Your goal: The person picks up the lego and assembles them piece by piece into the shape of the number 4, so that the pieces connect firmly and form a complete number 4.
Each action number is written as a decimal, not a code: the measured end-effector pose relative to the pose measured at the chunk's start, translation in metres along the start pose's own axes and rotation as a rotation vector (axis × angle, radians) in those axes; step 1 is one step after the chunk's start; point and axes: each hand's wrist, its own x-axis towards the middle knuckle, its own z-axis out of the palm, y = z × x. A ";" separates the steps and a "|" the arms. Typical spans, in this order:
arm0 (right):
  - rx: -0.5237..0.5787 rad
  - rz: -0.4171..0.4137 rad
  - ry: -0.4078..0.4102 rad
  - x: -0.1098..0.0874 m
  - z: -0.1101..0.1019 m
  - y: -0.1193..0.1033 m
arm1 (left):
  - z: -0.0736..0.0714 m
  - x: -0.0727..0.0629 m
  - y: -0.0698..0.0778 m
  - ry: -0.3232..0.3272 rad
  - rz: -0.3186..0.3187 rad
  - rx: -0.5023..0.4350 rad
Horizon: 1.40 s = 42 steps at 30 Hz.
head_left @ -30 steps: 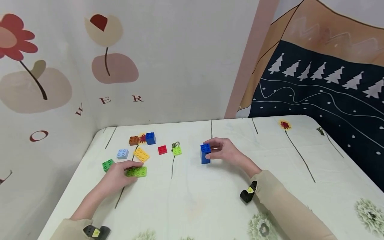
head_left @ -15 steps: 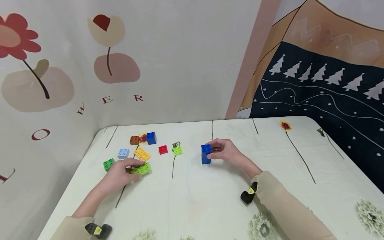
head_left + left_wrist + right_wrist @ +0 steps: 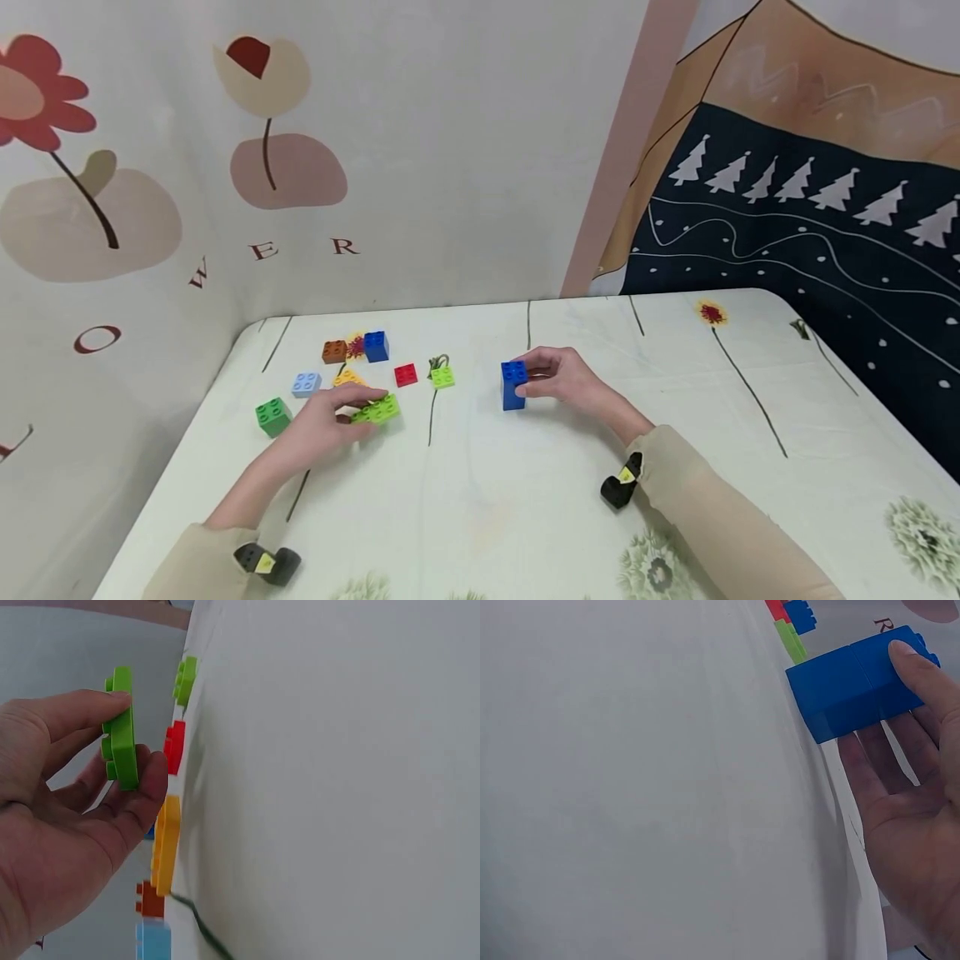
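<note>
My left hand (image 3: 324, 427) pinches a long lime-green toy brick (image 3: 382, 408) between thumb and fingers. In the left wrist view that lime brick (image 3: 124, 750) is held above the white cloth, studs turned toward the palm side. Over at the middle of the table, my right hand (image 3: 564, 380) grips a tower of two blue bricks (image 3: 513, 393), one stacked on the other. A seam between the two blue bricks (image 3: 840, 690) shows in the right wrist view, with the thumb on the upper one. The tower stands upright, its base at the cloth or very near it.
Around the left hand lie a green brick (image 3: 273, 418), a light blue brick (image 3: 306, 384) and a partly hidden yellow brick (image 3: 348, 378). Farther back are a brown brick (image 3: 333, 352) and a blue brick (image 3: 377, 347). A red brick (image 3: 406, 375) and small lime brick (image 3: 443, 378) sit between the hands.
My left hand has picked the long lime brick up off the cloth and carried it to the right, now partly covering the yellow brick. The right hand and blue tower have stayed in place.
</note>
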 end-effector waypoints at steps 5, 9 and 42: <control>-0.011 -0.003 -0.001 0.000 0.000 0.001 | 0.009 0.012 0.012 -0.019 0.004 -0.040; -0.012 -0.003 0.002 0.001 -0.001 0.001 | 0.019 0.021 0.022 -0.030 0.009 -0.062; 0.038 -0.037 -0.019 0.002 -0.002 0.003 | 0.072 0.079 0.094 -0.091 0.108 -0.217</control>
